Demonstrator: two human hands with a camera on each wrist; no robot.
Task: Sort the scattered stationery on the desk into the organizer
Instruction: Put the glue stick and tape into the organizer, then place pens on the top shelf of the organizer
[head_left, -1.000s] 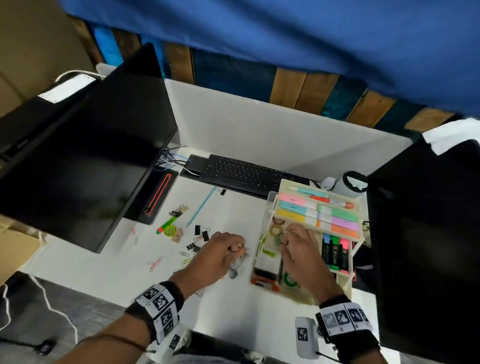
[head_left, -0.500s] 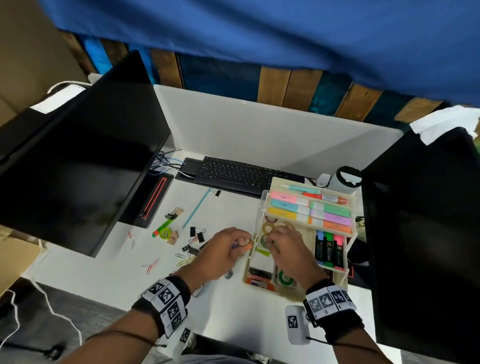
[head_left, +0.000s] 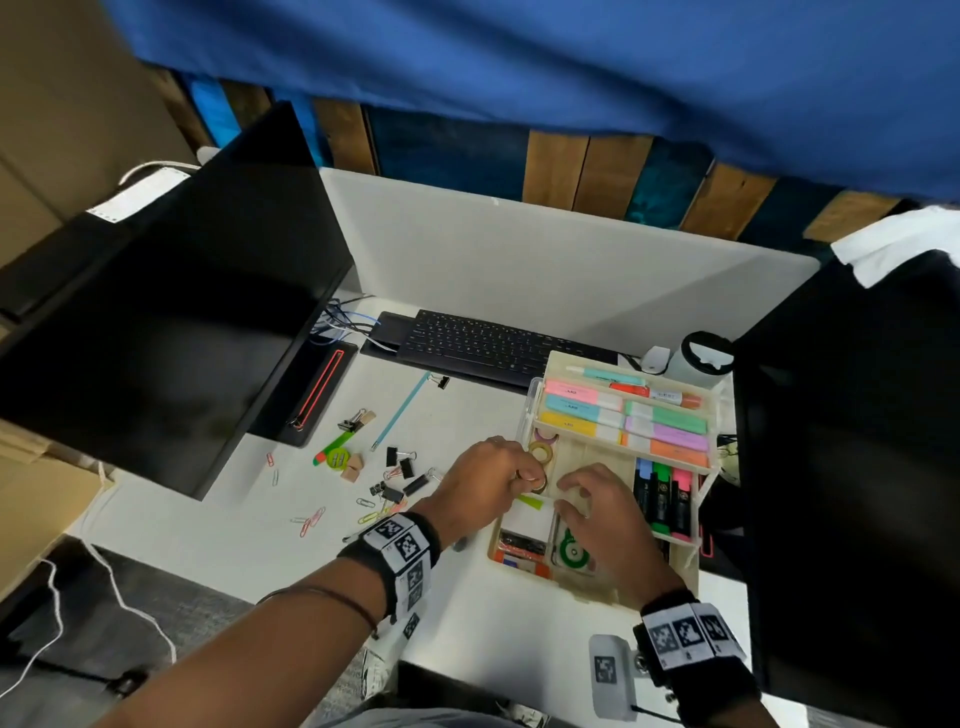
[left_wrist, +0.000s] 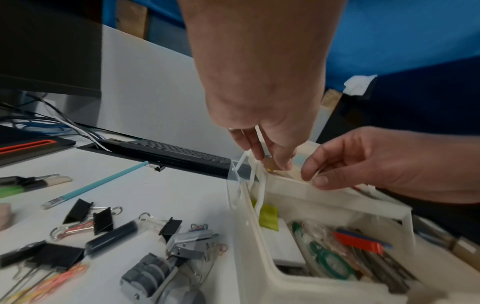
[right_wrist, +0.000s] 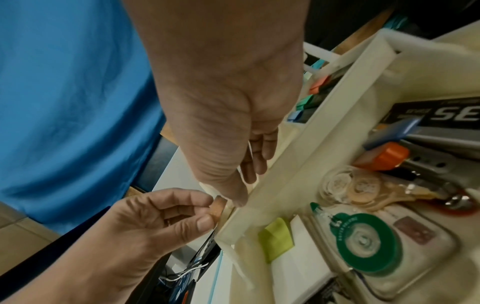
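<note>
Over organizer (head_left: 691, 558): left hand (head_left: 485, 480) pinches small tape roll (head_left: 538, 484); right hand (head_left: 597, 512) apparently pinching something pale.

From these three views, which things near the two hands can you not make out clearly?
- Small tape roll pinched by the left hand: head view, fingers cover most of it.
- What the right hand holds: all views, fingers and a blurred pale strip hide it.
- Grey metal item on the desk: left wrist view, blurred.
- Black label in the organizer: right wrist view, cut off by the edge.
</note>
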